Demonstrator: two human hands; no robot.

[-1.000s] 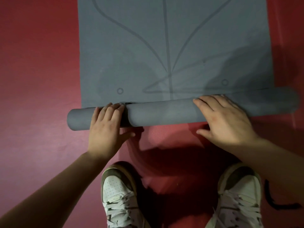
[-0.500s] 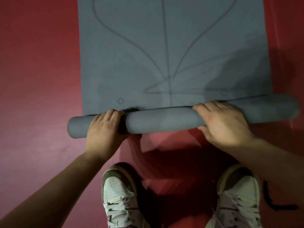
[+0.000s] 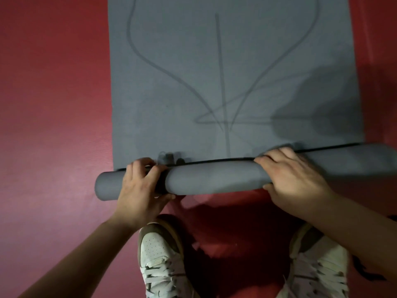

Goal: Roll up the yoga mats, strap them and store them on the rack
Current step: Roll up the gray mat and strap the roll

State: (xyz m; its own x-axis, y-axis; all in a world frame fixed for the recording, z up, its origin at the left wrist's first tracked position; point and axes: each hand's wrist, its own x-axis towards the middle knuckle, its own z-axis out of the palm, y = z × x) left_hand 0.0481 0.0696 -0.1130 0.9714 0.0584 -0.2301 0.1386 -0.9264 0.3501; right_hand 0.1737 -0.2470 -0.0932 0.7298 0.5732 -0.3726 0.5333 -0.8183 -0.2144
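A grey yoga mat with dark line markings lies flat on the red floor, stretching away from me. Its near end is wound into a roll lying crosswise in front of my feet. My left hand grips the roll near its left end, fingers curled over the top and thumb underneath. My right hand grips the roll right of centre in the same way. The roll's right end reaches the frame edge.
Red floor matting surrounds the mat on both sides. My two white sneakers stand just behind the roll. A black strap-like thing lies on the floor at the right, partly behind my right arm.
The roll has advanced away from me over the flat mat and grown thicker, covering the small circle marks. Both hands went from lying fairly flat to curling over it.
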